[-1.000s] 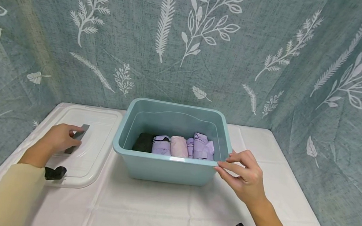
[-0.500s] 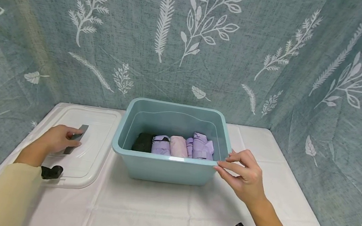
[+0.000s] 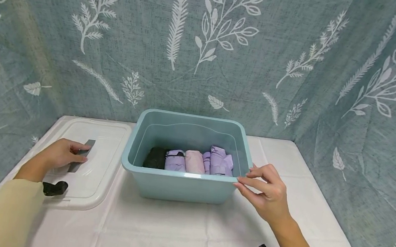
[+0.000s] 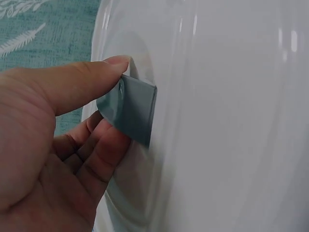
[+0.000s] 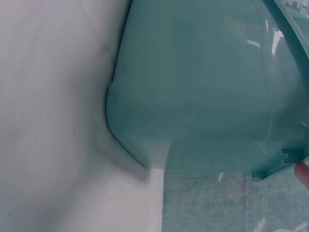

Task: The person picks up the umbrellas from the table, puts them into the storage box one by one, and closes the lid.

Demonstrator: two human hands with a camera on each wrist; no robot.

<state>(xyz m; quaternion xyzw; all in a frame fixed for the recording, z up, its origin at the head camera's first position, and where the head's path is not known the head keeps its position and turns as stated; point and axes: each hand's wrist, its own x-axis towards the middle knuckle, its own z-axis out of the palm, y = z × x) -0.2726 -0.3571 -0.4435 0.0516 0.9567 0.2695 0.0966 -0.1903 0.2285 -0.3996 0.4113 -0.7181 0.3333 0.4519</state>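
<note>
My left hand (image 3: 61,153) grips the grey handle (image 3: 88,144) of a white lid (image 3: 107,162) lying left of the bin. In the left wrist view, the thumb lies on the handle's upper edge and the fingers (image 4: 104,154) curl beneath it. A blue-green plastic storage bin (image 3: 184,187) stands mid-table. At its near right corner, my right hand (image 3: 267,191) pinches the rim between thumb and fingers; only a fingertip (image 5: 303,174) shows in the right wrist view. Inside the bin sits a row of rolled cloth: a dark roll (image 3: 155,158), a pink roll (image 3: 194,162) and lilac rolls (image 3: 217,161).
A white cloth (image 3: 157,232) covers the table. Blue-green curtains (image 3: 146,33) with white leaf prints rise behind the bin and along both sides. The lid's right edge lies close to the bin's left side.
The left hand has shifted slightly left on the lid's handle. My right hand stays at the bin's corner, and the rolls lie as before. The head view has tilted a little.
</note>
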